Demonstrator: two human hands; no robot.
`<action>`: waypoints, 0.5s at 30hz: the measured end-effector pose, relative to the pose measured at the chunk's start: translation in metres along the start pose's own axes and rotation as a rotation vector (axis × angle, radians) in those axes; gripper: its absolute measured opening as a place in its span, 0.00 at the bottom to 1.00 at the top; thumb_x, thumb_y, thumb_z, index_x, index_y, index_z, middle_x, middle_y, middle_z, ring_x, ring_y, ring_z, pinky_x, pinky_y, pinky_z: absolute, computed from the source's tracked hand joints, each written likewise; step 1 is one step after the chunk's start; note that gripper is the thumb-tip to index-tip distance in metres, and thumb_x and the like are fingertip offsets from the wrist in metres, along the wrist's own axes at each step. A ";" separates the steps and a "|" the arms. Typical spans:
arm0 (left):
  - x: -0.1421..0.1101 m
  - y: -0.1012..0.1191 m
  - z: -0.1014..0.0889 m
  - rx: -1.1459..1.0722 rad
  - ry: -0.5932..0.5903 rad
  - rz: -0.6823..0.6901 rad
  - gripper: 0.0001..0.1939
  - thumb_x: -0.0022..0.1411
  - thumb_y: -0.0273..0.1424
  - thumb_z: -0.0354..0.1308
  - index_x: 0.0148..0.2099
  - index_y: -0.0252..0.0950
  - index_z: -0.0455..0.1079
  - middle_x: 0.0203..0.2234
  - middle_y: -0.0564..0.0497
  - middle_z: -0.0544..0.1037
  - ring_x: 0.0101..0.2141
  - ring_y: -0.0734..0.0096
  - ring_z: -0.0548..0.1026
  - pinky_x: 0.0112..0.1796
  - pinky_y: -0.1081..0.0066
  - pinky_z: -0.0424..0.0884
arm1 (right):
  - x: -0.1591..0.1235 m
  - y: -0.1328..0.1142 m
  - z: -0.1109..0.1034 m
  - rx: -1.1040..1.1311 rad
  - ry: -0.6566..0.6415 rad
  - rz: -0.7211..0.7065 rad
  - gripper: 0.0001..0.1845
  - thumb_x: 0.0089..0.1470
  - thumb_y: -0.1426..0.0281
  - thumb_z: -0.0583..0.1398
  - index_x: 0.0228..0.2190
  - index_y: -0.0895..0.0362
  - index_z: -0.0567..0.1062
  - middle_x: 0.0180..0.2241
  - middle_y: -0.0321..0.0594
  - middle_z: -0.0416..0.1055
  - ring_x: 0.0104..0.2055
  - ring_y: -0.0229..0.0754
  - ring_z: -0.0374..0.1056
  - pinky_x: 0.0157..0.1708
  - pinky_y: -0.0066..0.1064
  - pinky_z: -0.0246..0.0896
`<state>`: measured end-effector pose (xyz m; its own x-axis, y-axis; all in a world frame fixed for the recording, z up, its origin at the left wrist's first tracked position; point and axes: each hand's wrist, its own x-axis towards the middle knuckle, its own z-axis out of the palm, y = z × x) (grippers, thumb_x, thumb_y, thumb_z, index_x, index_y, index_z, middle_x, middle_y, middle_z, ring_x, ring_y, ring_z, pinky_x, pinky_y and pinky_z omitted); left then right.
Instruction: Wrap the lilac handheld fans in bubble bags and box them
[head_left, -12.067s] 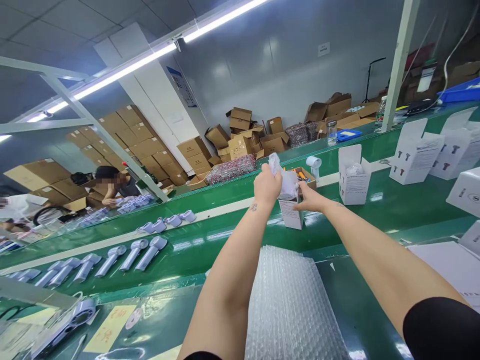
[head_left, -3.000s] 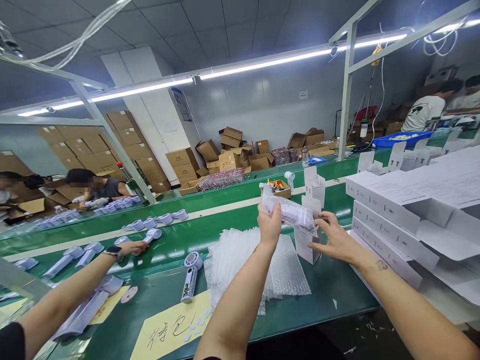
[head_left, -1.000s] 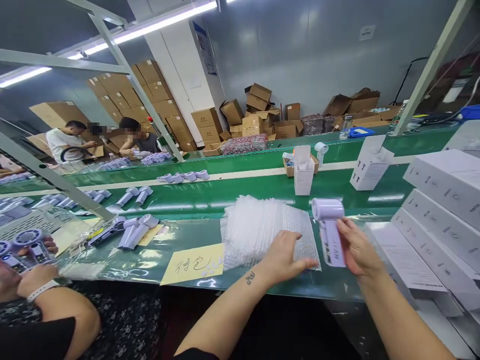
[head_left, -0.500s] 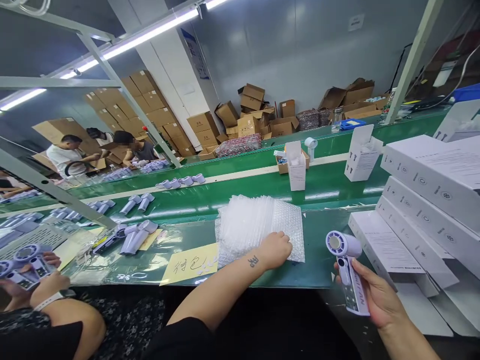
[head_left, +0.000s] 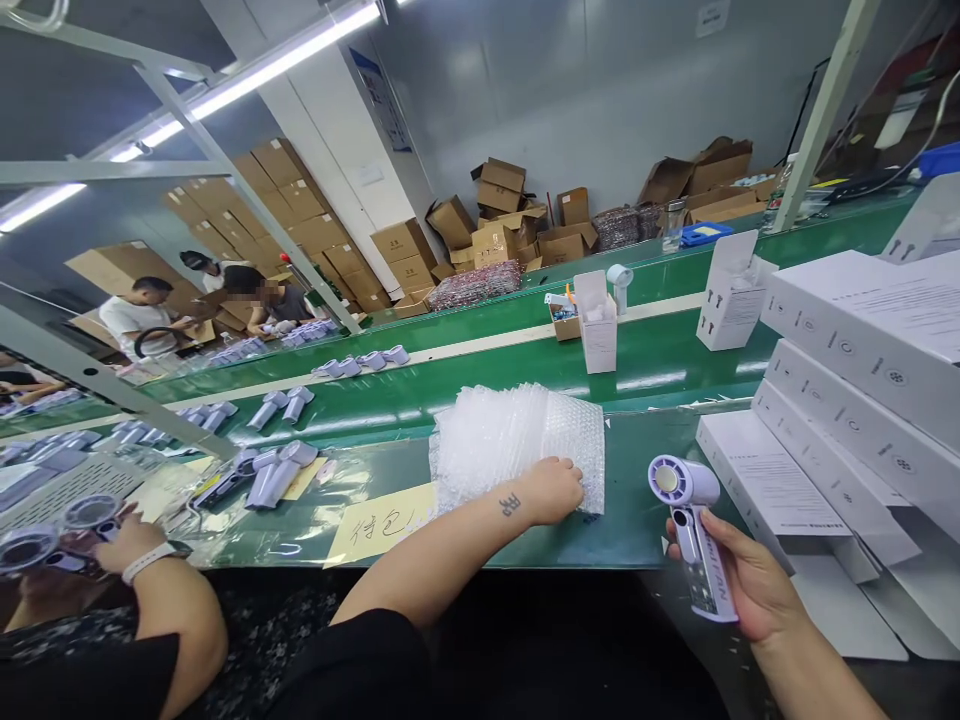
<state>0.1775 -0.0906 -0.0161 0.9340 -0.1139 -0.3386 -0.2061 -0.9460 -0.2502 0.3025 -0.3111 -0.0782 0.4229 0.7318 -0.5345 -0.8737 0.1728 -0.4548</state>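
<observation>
My right hand (head_left: 754, 585) grips a lavender handheld fan (head_left: 690, 530) by its handle, upright, round head facing me, near the bench's front edge. My left hand (head_left: 553, 490) rests on the near right corner of a stack of bubble-wrap bags (head_left: 517, 440) on the green bench (head_left: 645, 520). To the right lies a stack of flat white cartons (head_left: 862, 400). An open white box (head_left: 598, 325) stands upright on the green conveyor belt (head_left: 465, 375) beyond the bags.
A co-worker's hand (head_left: 131, 545) at the left holds fans. More lavender fans (head_left: 274, 470) lie on the bench and belt. A yellow note (head_left: 382, 522) sits left of the bags. Another open white box (head_left: 731, 295) stands farther right. Brown cartons (head_left: 495, 215) pile behind.
Over the last second my right hand drew the fan back from beside the bags toward me and turned its head to face me. My left hand stayed on the bubble-wrap bags.
</observation>
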 end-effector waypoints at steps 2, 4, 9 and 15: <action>0.003 -0.002 0.002 -0.007 0.032 -0.003 0.05 0.57 0.22 0.53 0.31 0.31 0.69 0.31 0.44 0.73 0.35 0.64 0.69 0.32 0.67 0.62 | 0.000 0.000 -0.003 0.011 -0.005 0.019 0.09 0.43 0.74 0.67 0.31 0.61 0.77 0.29 0.45 0.78 0.29 0.46 0.75 0.30 0.35 0.74; 0.007 -0.003 0.003 -0.026 0.144 -0.054 0.06 0.60 0.25 0.51 0.33 0.31 0.69 0.32 0.43 0.73 0.35 0.63 0.69 0.33 0.66 0.63 | -0.001 0.001 -0.004 0.020 -0.037 0.048 0.09 0.43 0.73 0.67 0.31 0.60 0.77 0.29 0.45 0.78 0.31 0.45 0.74 0.30 0.34 0.74; 0.015 0.002 0.002 -0.338 0.411 -0.332 0.13 0.66 0.35 0.44 0.39 0.34 0.68 0.33 0.47 0.73 0.35 0.67 0.71 0.33 0.70 0.66 | -0.013 0.010 0.011 -0.071 -0.257 0.067 0.18 0.42 0.71 0.68 0.38 0.57 0.74 0.29 0.41 0.76 0.30 0.44 0.73 0.26 0.33 0.72; 0.023 0.010 -0.002 -1.075 0.627 -0.350 0.10 0.62 0.32 0.49 0.37 0.35 0.70 0.30 0.51 0.75 0.33 0.73 0.72 0.35 0.74 0.67 | -0.011 0.014 0.047 -0.317 -0.331 0.047 0.25 0.48 0.68 0.65 0.47 0.54 0.64 0.24 0.36 0.71 0.21 0.37 0.67 0.21 0.28 0.66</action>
<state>0.1972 -0.1035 -0.0244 0.9273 0.3428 0.1503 0.1393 -0.6887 0.7116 0.2744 -0.2862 -0.0452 0.2399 0.9140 -0.3273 -0.7516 -0.0385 -0.6585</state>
